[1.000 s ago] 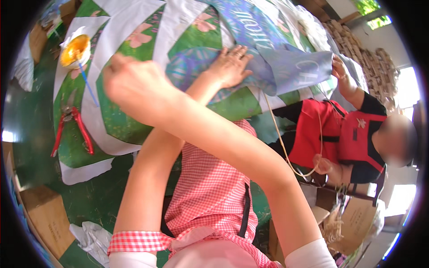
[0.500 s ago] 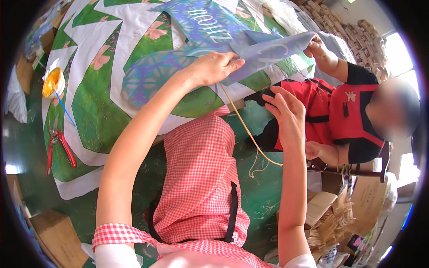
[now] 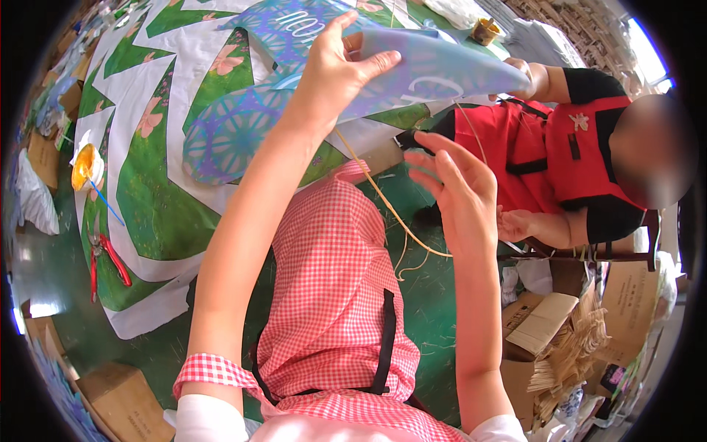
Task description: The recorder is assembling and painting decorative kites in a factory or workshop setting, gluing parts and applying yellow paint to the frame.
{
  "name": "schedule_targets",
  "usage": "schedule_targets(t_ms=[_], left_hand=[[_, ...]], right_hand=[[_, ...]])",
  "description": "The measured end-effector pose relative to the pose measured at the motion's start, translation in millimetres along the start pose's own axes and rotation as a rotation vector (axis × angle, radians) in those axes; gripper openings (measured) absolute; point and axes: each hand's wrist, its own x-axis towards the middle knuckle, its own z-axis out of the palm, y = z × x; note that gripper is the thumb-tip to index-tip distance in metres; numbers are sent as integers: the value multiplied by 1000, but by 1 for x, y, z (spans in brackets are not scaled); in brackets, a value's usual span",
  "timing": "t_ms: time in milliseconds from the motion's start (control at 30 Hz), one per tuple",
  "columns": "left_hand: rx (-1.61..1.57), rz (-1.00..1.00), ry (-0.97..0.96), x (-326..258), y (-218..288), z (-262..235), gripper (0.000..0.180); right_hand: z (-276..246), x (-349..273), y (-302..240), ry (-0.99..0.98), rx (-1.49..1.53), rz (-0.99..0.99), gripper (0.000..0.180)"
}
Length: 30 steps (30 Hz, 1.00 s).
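Note:
My left hand [image 3: 335, 74] is raised at the left end of a lifted blue and purple patterned fabric [image 3: 449, 66]. Its thumb lies across the front of the cloth and another finger goes behind it, while the index finger points up. A co-worker's hand [image 3: 519, 77] has the fabric's right end. My right hand [image 3: 460, 188] is in the air below the cloth, fingers spread and apart from it. A thin pale strip [image 3: 390, 210] runs from below my left hand to behind my right wrist; its far end is hidden.
A green and white floral cloth [image 3: 158, 199] covers the table. Pruning shears [image 3: 107, 258] with red handles and a cup of orange paste [image 3: 85, 168] with a blue stick lie at left. The co-worker in a red apron [image 3: 582, 158] sits at right, above cardboard boxes [image 3: 541, 324].
My left hand has risen and turned upward, its index finger now extended, and the fabric's left end is higher. My right hand stays spread, slightly lower. The whole view has shifted a little.

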Motion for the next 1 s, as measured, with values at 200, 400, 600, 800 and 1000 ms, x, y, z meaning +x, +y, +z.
schedule_targets(t_ms=[200, 400, 600, 800, 1000], left_hand=[[431, 358, -65, -66, 28, 42, 76], [597, 216, -265, -123, 25, 71, 75], [656, 358, -355, -163, 2, 79, 69], [551, 182, -359, -197, 1, 61, 52], [28, -392, -21, -214, -20, 48, 42]], right_hand=[[-8, -49, -11, 62, 62, 30, 35], [-25, -85, -8, 29, 211, 37, 42], [-46, -109, 23, 113, 644, 115, 32], [-38, -106, 27, 355, 308, 300, 19], [-33, -112, 37, 398, 270, 298, 20]])
